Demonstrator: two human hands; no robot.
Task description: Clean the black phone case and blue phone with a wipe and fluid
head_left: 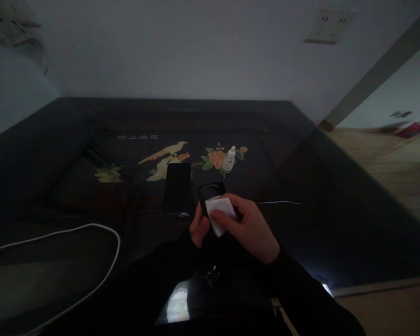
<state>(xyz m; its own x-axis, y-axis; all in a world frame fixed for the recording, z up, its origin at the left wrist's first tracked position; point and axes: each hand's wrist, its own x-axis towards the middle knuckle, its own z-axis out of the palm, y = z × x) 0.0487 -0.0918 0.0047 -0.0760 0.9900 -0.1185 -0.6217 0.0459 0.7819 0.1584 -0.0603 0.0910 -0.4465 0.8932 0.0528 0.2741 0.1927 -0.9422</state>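
My left hand (199, 227) is closed around the left edge of a black phone case (212, 188), held tilted above the dark tabletop. In my right hand (250, 221) a folded white tissue (220, 212) is pinched between thumb and fingers and lies against the case. The tissue and my fingers hide much of the case's inside. Left of my hands, a black smartphone (177, 189) rests on the table with its dark face up. Beyond them to the right stands a small white dropper bottle (229, 160).
The glossy black table (294, 140) carries a bird and flower picture. A white cable (116, 233) curves across its left side. Wall sockets (329, 27) sit at upper right, and a power strip (9, 25) at upper left. Wooden floor (371, 158) shows at right.
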